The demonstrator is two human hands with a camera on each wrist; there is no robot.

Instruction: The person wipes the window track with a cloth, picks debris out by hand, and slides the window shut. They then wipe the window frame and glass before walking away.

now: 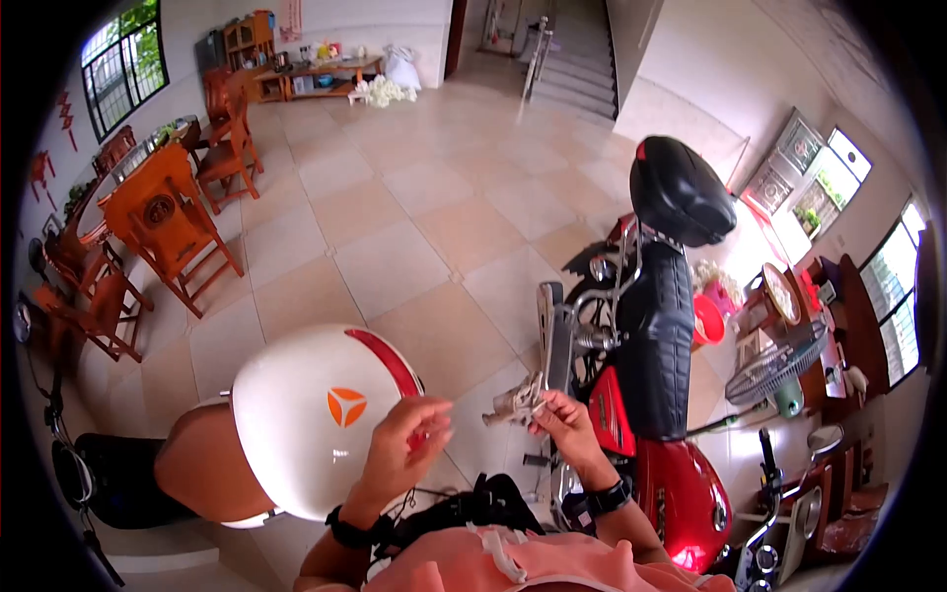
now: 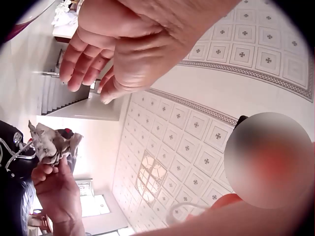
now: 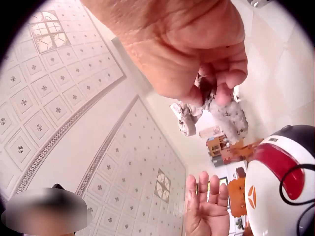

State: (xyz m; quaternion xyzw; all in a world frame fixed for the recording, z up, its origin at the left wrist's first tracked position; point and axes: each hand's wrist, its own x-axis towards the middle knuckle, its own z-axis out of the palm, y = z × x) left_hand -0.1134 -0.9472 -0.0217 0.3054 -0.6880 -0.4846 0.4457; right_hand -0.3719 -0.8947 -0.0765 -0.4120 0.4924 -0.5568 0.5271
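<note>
A crumpled, dirty greyish-white cloth-like piece [image 1: 515, 403] is pinched between the thumb and fingers of my right hand [image 1: 570, 430]. In the right wrist view the piece [image 3: 230, 120] hangs below the fingertips of the right hand [image 3: 182, 54], with dark specks on it. My left hand [image 1: 405, 444] is held up to the left of it, apart from it, in front of the white helmet [image 1: 296, 424]. The left wrist view shows the left hand [image 2: 133, 49] with relaxed, slightly bent fingers and nothing in them, and the piece [image 2: 49, 143] in the other hand.
A red motorcycle [image 1: 681, 493] with a black seat and top box [image 1: 681, 192] stands close on the right. The helmet rests on a brown scooter seat [image 1: 202, 464] at the left. Farther off are wooden chairs [image 1: 168, 222], a fan [image 1: 776, 365], a red basin [image 1: 706, 321] and stairs [image 1: 577, 79].
</note>
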